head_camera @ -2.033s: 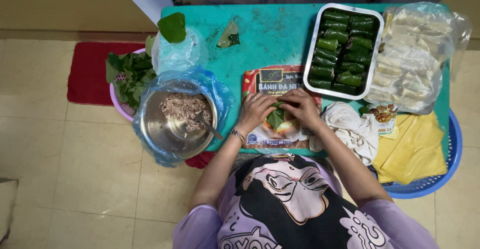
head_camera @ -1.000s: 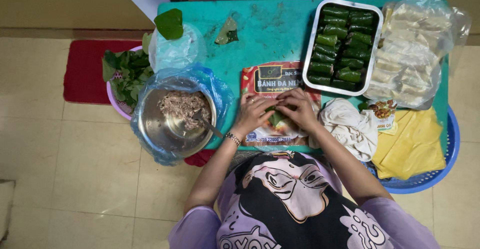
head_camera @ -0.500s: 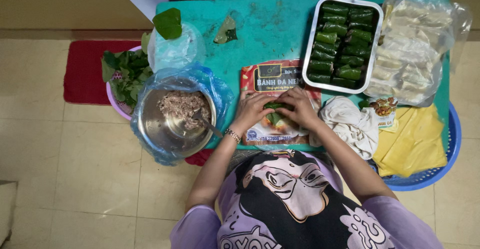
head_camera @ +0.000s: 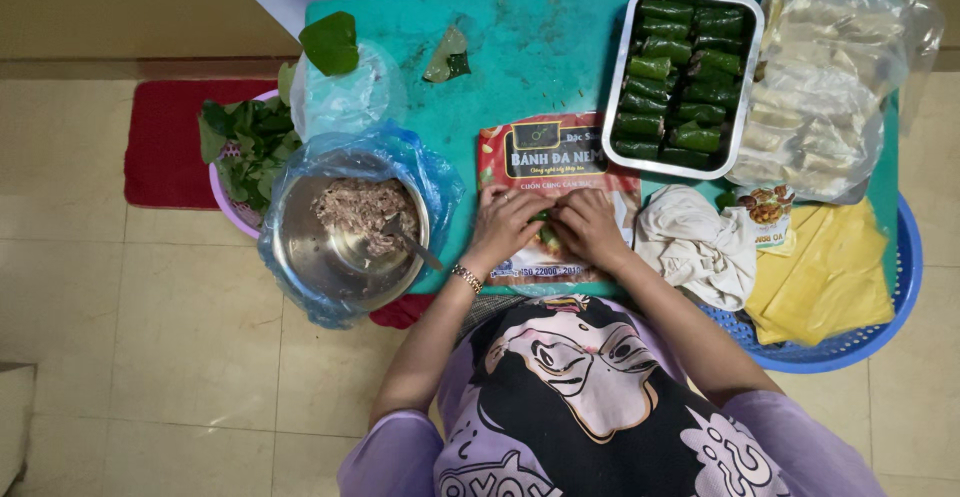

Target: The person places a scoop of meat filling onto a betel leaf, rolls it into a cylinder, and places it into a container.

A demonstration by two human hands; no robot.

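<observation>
My left hand [head_camera: 506, 223] and my right hand [head_camera: 589, 226] are pressed together over a green leaf roll [head_camera: 544, 221] that lies on a red food package [head_camera: 545, 155] on the teal table [head_camera: 530, 52]. Both hands grip the roll, and only a sliver of green shows between the fingers. A bracelet sits on my left wrist. A metal tray [head_camera: 742, 75] packed with several finished green leaf rolls [head_camera: 680, 72] stands behind my right hand.
A steel bowl [head_camera: 320, 262] of minced filling with a spoon [head_camera: 410, 241] sits in a blue bag at left. Loose green leaves [head_camera: 243, 142] fill a pink basket. A white cloth [head_camera: 695, 244], yellow sheets [head_camera: 830, 277] in a blue basket and bagged pale wrappers [head_camera: 820, 87] lie right.
My hands have drawn closer together and nearer to me, closing over the leaf, so less green shows now than before.
</observation>
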